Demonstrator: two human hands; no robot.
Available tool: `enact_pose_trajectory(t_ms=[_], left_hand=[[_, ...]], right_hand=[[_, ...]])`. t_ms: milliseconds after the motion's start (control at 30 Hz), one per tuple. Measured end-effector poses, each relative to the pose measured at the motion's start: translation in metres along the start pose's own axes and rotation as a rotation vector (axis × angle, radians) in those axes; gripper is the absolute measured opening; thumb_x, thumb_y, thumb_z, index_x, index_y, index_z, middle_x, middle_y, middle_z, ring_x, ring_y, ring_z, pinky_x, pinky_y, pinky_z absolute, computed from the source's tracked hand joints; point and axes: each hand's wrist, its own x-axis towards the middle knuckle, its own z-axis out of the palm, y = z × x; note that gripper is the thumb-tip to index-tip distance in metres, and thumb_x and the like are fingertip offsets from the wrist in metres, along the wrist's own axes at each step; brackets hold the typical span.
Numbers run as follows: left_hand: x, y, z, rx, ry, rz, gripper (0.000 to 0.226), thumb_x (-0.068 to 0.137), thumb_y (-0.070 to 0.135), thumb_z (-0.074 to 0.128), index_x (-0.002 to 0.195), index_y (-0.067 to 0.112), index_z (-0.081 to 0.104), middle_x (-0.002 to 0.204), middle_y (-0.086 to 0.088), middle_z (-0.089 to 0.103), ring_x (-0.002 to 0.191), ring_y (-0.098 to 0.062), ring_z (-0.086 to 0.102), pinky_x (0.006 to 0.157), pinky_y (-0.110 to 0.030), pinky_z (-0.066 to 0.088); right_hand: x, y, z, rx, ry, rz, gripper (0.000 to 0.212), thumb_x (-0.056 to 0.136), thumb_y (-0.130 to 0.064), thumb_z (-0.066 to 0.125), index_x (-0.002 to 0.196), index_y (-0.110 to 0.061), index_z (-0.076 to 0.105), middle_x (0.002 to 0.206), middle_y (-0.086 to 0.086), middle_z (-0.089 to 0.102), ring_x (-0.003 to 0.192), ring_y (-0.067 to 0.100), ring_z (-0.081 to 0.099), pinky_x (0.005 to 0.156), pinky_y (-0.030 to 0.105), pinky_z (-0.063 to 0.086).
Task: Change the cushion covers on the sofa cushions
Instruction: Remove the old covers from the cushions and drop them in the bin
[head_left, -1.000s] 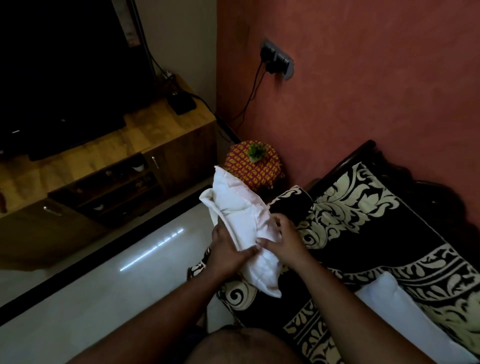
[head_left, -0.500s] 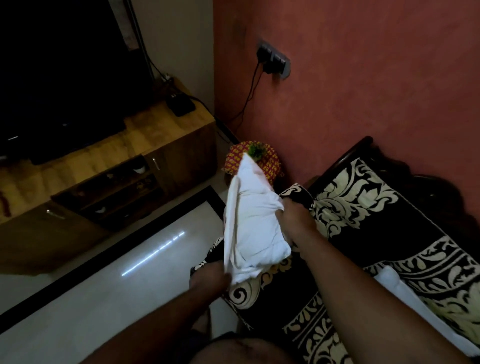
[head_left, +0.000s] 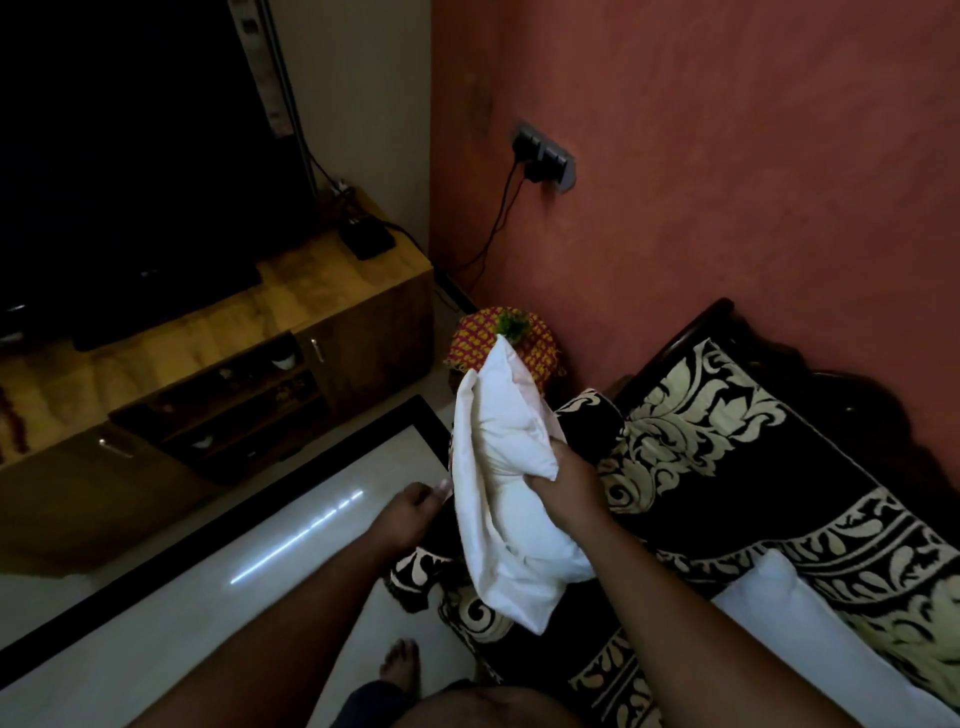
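cushion (head_left: 501, 483): bare white insert, upright at frame centre, over the sofa's front edge
left hand (head_left: 410, 512): at 9 o'clock of it, now off the lower corner it held; fingers loosely curled, empty
right hand (head_left: 563, 483): at 3 o'clock, gripping a fold alone
sofa (head_left: 737, 467): patterned, at 4 o'clock; old cover seemingly off, fresh one next

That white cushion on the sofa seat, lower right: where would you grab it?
Probably the near corner of the second white cushion. It lies flat on the patterned sofa cover, so come from above and pinch that rounded corner, which stands free of the seat.
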Motion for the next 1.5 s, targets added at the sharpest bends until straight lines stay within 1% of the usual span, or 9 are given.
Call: enact_pose_trajectory(t_ms=[167, 300, 400, 567, 667, 767, 900, 1233, 1500], left_hand=[[0.028, -0.001, -0.058, -0.281, 0.312, 0.059, 0.103, 0.074, 0.092, 0.042, 0.135, 0.010, 0.054, 0.135, -0.008, 0.059, 0.124, -0.028, 0.056, 0.097, -0.036, 0.043], [0.040, 0.031, -0.107, -0.652, 0.289, -0.004, 0.094, 0.082, 0.081, 0.051, 0.151, 0.019, 0.036, 0.148, -0.004, 0.049, 0.131, -0.031, 0.052, 0.099, -0.043, 0.046], [0.047, 0.046, -0.125, -0.754, 0.153, 0.064, 0.066, 0.083, 0.076, 0.056, 0.128, 0.028, 0.058, 0.118, -0.005, 0.072, 0.102, -0.028, 0.071, 0.090, -0.047, 0.054], [0.043, 0.067, -0.120, -0.672, 0.524, 0.095, 0.074, 0.074, 0.074, 0.055, 0.129, 0.025, 0.058, 0.123, -0.008, 0.066, 0.110, -0.032, 0.064, 0.096, -0.050, 0.051], [0.031, 0.069, -0.113, -0.605, 0.648, 0.072, 0.066, 0.090, 0.068, 0.048, 0.130, 0.018, 0.061, 0.127, -0.011, 0.063, 0.116, -0.035, 0.059, 0.098, -0.044, 0.047], [0.024, 0.063, -0.118, -0.511, 0.712, 0.076, 0.062, 0.093, 0.068, 0.045, 0.120, 0.016, 0.066, 0.120, -0.013, 0.067, 0.111, -0.036, 0.061, 0.094, -0.044, 0.049], [0.023, 0.050, -0.132, -0.531, 0.778, -0.041, 0.045, 0.100, 0.049, 0.049, 0.102, 0.010, 0.072, 0.100, -0.011, 0.070, 0.103, -0.035, 0.066, 0.084, -0.037, 0.048], [0.014, 0.012, -0.162, -0.508, 0.791, -0.258, 0.044, 0.099, 0.045, 0.052, 0.108, 0.006, 0.069, 0.106, -0.019, 0.069, 0.096, -0.041, 0.066, 0.080, -0.042, 0.053], [0.028, 0.010, -0.171, -0.130, 0.650, -0.253, 0.068, 0.095, 0.058, 0.045, 0.123, -0.002, 0.061, 0.118, -0.027, 0.064, 0.106, -0.046, 0.062, 0.083, -0.041, 0.051]], right_hand=[[-0.031, -0.013, -0.044, 0.342, 0.040, -0.102, 0.036, 0.080, -0.006, 0.080, 0.109, -0.026, 0.069, 0.098, -0.011, 0.074, 0.090, -0.002, 0.067, 0.081, 0.018, 0.050], [-0.049, -0.023, -0.078, 0.583, 0.003, -0.112, 0.031, 0.083, -0.008, 0.078, 0.111, -0.020, 0.070, 0.103, 0.002, 0.076, 0.097, 0.015, 0.072, 0.085, 0.031, 0.057], [-0.051, -0.027, -0.085, 0.479, -0.095, -0.110, 0.036, 0.083, -0.019, 0.078, 0.116, -0.028, 0.067, 0.111, -0.004, 0.074, 0.107, 0.018, 0.069, 0.094, 0.040, 0.056], [-0.054, -0.067, -0.078, 0.188, -0.029, -0.352, 0.040, 0.097, -0.037, 0.063, 0.131, -0.029, 0.046, 0.116, -0.016, 0.057, 0.102, -0.017, 0.056, 0.085, 0.005, 0.044], [-0.042, -0.085, -0.077, 0.503, 0.118, -0.224, 0.036, 0.104, -0.052, 0.038, 0.108, -0.025, 0.061, 0.085, -0.007, 0.071, 0.079, 0.004, 0.066, 0.067, 0.017, 0.053], [-0.040, -0.102, -0.083, 0.631, 0.147, -0.012, 0.036, 0.098, -0.051, 0.049, 0.088, -0.022, 0.067, 0.080, -0.002, 0.069, 0.079, 0.017, 0.062, 0.073, 0.030, 0.049], [-0.049, -0.100, -0.079, 0.538, 0.328, -0.129, 0.030, 0.091, -0.031, 0.055, 0.065, -0.022, 0.044, 0.060, -0.007, 0.050, 0.057, 0.005, 0.041, 0.059, 0.029, 0.036], [-0.076, -0.090, -0.099, 0.606, 0.692, -0.354, 0.019, 0.086, -0.033, 0.076, 0.084, -0.017, 0.068, 0.076, -0.008, 0.066, 0.071, 0.005, 0.060, 0.069, 0.027, 0.050], [-0.072, -0.102, -0.110, 0.415, 0.655, -0.408, 0.018, 0.089, -0.028, 0.076, 0.080, -0.017, 0.065, 0.072, -0.011, 0.066, 0.068, -0.003, 0.058, 0.065, 0.019, 0.046]])
